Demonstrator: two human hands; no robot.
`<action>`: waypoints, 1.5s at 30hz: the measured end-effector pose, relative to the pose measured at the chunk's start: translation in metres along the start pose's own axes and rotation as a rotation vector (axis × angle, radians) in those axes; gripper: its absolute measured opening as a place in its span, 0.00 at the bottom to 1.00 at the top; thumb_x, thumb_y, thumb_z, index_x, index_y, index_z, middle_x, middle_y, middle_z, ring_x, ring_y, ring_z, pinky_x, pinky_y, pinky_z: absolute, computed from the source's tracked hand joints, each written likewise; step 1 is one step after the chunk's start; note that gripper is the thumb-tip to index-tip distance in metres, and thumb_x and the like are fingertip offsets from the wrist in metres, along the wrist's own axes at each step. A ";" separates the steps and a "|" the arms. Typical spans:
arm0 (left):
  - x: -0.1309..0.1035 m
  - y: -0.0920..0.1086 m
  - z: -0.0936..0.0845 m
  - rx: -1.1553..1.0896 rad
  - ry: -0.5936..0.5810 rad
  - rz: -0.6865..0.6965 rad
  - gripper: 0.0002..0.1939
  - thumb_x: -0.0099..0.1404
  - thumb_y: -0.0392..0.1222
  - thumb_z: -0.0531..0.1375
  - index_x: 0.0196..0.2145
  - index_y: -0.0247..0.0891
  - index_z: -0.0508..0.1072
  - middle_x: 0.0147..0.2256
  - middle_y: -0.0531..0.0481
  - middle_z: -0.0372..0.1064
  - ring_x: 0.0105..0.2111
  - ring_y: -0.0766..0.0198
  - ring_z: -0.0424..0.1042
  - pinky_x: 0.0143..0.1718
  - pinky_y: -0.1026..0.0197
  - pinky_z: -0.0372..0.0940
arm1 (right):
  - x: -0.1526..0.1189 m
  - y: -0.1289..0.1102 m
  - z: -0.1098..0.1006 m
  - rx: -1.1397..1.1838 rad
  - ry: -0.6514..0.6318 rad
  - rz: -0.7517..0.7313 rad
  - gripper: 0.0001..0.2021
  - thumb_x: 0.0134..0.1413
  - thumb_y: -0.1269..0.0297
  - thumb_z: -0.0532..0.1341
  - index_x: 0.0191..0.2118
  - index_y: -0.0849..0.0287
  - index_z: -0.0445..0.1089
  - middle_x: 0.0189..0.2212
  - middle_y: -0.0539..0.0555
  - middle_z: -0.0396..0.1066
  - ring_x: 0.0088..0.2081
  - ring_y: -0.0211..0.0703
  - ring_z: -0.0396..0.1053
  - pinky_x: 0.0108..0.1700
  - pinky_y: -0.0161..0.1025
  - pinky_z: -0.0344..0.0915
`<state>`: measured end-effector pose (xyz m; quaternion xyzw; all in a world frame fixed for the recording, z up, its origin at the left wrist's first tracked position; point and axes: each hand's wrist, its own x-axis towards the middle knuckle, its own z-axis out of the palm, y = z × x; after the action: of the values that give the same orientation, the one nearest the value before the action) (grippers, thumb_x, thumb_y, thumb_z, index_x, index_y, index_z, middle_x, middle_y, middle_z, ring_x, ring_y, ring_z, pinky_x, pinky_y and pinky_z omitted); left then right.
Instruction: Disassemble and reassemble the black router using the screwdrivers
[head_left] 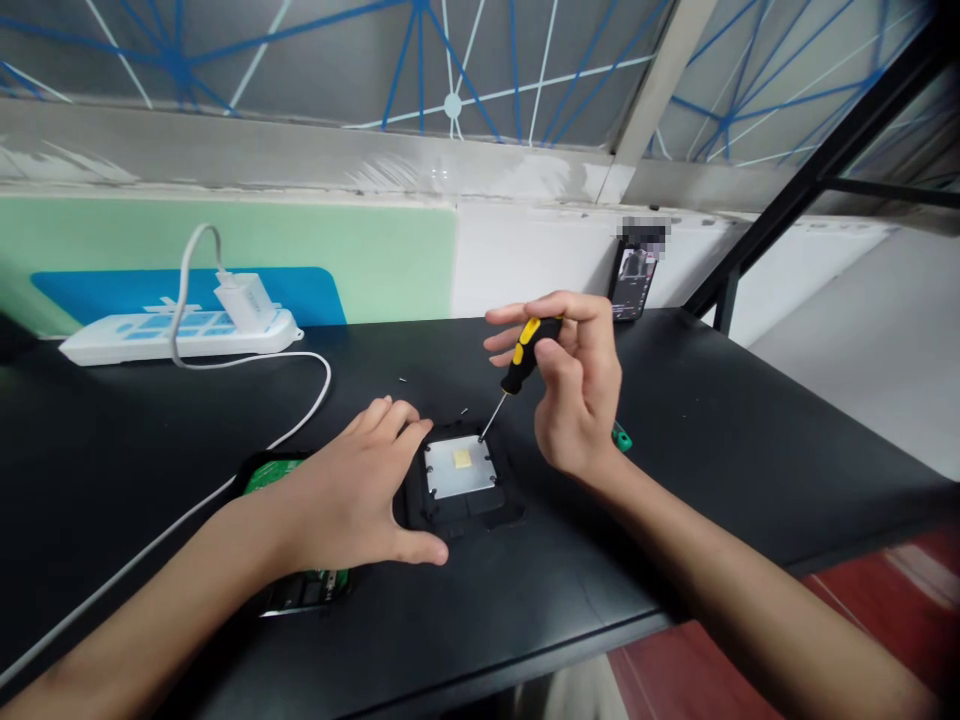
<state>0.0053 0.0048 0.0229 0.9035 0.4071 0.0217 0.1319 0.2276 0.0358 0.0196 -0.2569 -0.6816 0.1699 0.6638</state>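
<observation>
My right hand (581,385) is closed round a black and yellow screwdriver (531,350). The screwdriver's tip touches the upper right corner of a silver metal plate (452,484), which has a small pale yellow square in its middle. That plate sits in a black housing (472,508) on the table. My left hand (367,485) rests on the housing's left side, fingers at its upper left edge and thumb stretched out near the lower left. Under my left wrist lies a black case with a green circuit board (274,473), partly hidden by my arm.
A white power strip (180,335) with a charger (246,302) and white cable (328,375) is at the back left of the black table (720,440). A phone (632,283) leans on the wall. Small screws (464,410) lie behind the housing; a green-handled tool (622,438) is behind my right wrist.
</observation>
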 end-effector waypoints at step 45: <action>-0.001 0.002 -0.004 -0.052 -0.027 -0.004 0.52 0.54 0.72 0.66 0.65 0.33 0.63 0.58 0.34 0.61 0.61 0.32 0.58 0.61 0.35 0.59 | -0.003 -0.004 -0.003 -0.036 -0.062 0.023 0.13 0.70 0.63 0.55 0.57 0.48 0.66 0.53 0.55 0.75 0.43 0.44 0.79 0.41 0.46 0.77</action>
<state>0.0057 0.0038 0.0276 0.8992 0.4063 0.0198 0.1610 0.2299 0.0303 0.0194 -0.2713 -0.7016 0.1734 0.6357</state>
